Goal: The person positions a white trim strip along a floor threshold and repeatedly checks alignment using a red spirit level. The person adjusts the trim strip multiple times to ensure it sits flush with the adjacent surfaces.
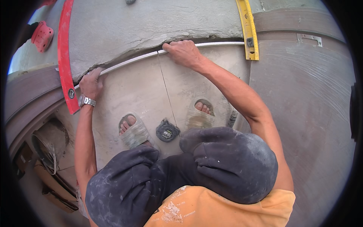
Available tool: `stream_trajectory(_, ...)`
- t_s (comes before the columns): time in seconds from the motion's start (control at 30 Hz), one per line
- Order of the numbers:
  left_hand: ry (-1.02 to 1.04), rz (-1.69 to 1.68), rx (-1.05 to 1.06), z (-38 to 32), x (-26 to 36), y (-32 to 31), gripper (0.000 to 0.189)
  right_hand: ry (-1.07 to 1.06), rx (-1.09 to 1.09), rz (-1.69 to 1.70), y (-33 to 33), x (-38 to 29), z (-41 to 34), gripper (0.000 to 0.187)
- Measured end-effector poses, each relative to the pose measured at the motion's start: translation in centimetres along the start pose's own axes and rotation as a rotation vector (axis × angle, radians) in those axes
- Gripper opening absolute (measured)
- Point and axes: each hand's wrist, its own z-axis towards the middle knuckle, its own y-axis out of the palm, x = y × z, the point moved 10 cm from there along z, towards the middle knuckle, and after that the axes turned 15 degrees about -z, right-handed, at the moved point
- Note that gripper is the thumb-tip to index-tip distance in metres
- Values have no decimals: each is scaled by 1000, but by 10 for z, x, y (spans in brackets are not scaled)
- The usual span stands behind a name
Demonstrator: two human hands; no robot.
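Observation:
My left hand (91, 83), with a metal watch at the wrist, grips the left part of a long thin white strip (130, 61) near a red spirit level (65, 62). My right hand (183, 54) has its fingers over the same strip, right of its middle. The strip lies along the edge of the floor tiles (136, 90), beside a dark gap and the rough edge of a grey mortar bed (156, 22). A yellow spirit level (250, 34) crosses the strip's right end. Between my sandalled feet rests a black tape measure (167, 131).
A dark door panel (300, 93) with a metal strike plate (314, 39) stands at the right. At the lower left are a bucket (45, 150) and cardboard (56, 181). A person's foot in a pink clog (42, 37) shows at the upper left.

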Motion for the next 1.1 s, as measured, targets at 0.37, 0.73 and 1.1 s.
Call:
stream_trajectory(0.37, -26, 45, -13, 1, 2, -2, 23, -8, 71, 8, -8, -9, 3, 11)
stream_trajectory(0.73, 21, 14, 54, 0, 11, -9, 19, -92, 311, 231, -27, -18, -6, 27)
stream_trajectory(1.1, -20, -1, 16, 2, 12, -10, 20, -236, 415, 51, -38, -19, -20, 43)
